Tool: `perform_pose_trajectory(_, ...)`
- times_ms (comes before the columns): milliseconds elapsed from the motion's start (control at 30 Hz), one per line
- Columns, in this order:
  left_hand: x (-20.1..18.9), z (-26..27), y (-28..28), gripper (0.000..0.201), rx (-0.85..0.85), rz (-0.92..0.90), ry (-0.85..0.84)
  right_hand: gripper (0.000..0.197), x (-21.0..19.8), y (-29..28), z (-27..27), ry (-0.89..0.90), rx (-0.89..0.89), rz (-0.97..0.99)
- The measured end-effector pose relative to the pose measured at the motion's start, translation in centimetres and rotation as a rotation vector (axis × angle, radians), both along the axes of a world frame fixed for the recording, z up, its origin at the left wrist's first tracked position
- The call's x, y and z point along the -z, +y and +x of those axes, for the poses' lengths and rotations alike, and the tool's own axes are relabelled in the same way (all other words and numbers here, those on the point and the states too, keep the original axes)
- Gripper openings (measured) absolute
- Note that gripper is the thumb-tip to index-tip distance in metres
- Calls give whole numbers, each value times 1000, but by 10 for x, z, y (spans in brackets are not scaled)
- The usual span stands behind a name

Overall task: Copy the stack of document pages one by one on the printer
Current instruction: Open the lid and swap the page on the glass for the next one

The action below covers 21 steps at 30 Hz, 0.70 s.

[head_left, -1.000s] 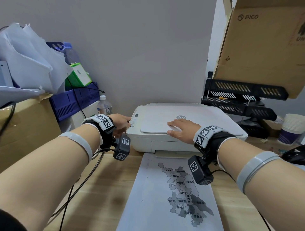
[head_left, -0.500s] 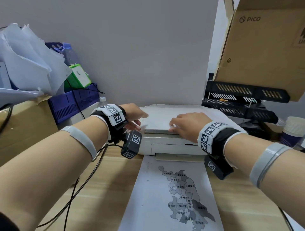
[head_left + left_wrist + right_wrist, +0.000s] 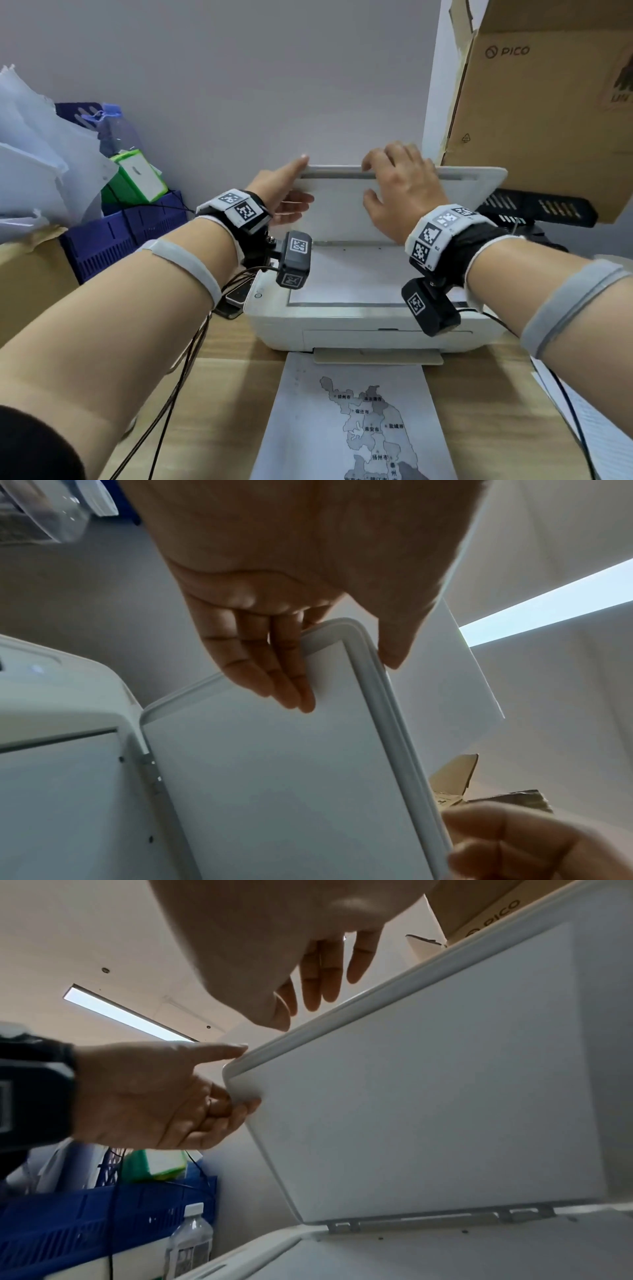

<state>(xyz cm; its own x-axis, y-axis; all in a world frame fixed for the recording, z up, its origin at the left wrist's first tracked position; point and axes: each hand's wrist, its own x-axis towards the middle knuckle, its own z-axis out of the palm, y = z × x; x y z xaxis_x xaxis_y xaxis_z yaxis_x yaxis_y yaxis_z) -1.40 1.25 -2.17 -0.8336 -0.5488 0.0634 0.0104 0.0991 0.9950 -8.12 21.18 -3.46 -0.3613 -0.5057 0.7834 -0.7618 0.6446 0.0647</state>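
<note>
The white printer sits at the back of the wooden table, its scanner lid raised nearly upright. My left hand pinches the lid's top left corner, thumb behind the edge and fingers flat on the inner face. At the top edge near the middle, my right hand holds the lid, fingers hooked over it and thumb on the inner face. The scanner bed looks white; I cannot tell whether a sheet lies on it. A printed map page lies on the table in front of the output tray.
A blue crate with a green box and loose papers stands left of the printer, beside a water bottle. A PICO cardboard box overhangs black letter trays on the right. Wrist cables trail across the table.
Both hands have lifted the scanner lid from shut to nearly upright. The left hand moved from the printer's left side to the lid's corner, and the scanner bed is now uncovered.
</note>
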Motion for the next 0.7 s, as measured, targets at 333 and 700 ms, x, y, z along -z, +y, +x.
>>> perform_pose_trajectory(333,-11,-57,-8,53,-82,-75,110,41,42,12,-24,-417,129,343)
perform_pose_trajectory(700,-2,-80,-17,75,-17,-109,-30,57,80,33,-32,-782,101,564)
